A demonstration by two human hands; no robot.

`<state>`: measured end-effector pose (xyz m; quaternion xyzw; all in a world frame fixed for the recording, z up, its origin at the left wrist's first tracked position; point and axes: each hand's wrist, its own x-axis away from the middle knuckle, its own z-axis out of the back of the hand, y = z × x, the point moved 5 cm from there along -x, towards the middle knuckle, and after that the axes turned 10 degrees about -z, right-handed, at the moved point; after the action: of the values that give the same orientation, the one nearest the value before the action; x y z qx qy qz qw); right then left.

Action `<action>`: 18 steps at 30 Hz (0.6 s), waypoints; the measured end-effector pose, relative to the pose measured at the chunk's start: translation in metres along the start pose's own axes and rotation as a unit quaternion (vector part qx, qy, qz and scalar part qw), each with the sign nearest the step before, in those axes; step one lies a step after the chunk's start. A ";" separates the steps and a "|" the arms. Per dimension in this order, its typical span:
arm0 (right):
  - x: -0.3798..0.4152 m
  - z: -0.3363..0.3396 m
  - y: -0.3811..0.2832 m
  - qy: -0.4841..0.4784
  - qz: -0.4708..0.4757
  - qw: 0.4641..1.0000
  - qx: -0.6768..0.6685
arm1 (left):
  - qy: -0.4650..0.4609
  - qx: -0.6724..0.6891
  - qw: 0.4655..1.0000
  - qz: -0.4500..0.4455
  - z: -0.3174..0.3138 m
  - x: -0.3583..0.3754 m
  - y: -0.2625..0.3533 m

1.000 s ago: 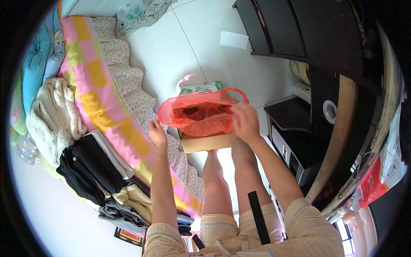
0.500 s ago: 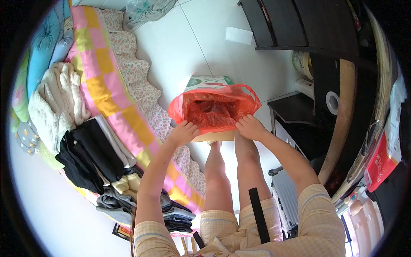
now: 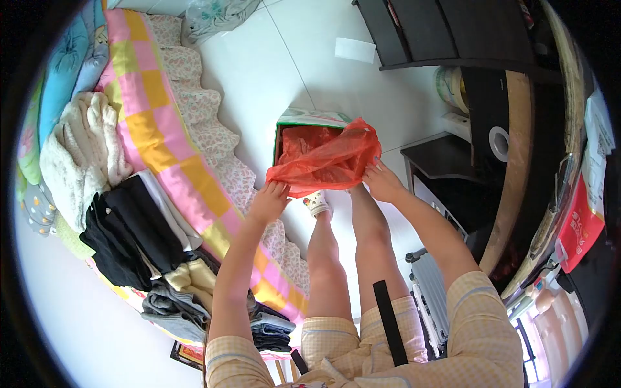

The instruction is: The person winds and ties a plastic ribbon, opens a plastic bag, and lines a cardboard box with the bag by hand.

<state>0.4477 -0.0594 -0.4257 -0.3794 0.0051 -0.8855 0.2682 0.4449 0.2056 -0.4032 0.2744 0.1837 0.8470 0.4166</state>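
A thin red plastic bag [image 3: 323, 161] lies partly inside a cardboard box [image 3: 277, 139] with a white and green outside, which stands on the floor before my feet. My left hand [image 3: 275, 199] pinches the bag's near left edge. At the near right edge my right hand [image 3: 381, 181] has its fingers closed on the same bag. Between the two hands the red plastic drapes over the box's near side and hides it. The box's far and left rims show, and more crumpled red plastic is visible inside.
To the left, a bed with a checkered cover [image 3: 171, 142] bears folded dark clothes [image 3: 145, 223] and a white fleece garment [image 3: 84, 152]. A dark cabinet [image 3: 453, 39] and low shelf [image 3: 446, 158] stand right. A grey suitcase [image 3: 429, 291] is beside my right leg.
The bag's far edge has come off the box's far and left rims and been drawn toward me, uncovering the box's opening. My hands still grip the near edge.
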 end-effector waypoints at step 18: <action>-0.054 -0.030 0.067 -0.010 -0.248 0.828 -0.504 | 0.442 0.263 0.729 0.452 -0.007 -0.003 -0.091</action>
<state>0.4897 -0.0969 -0.4977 -0.4589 0.3533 -0.7931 -0.1887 0.4971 0.2557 -0.4584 0.0181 0.4170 0.8784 -0.2326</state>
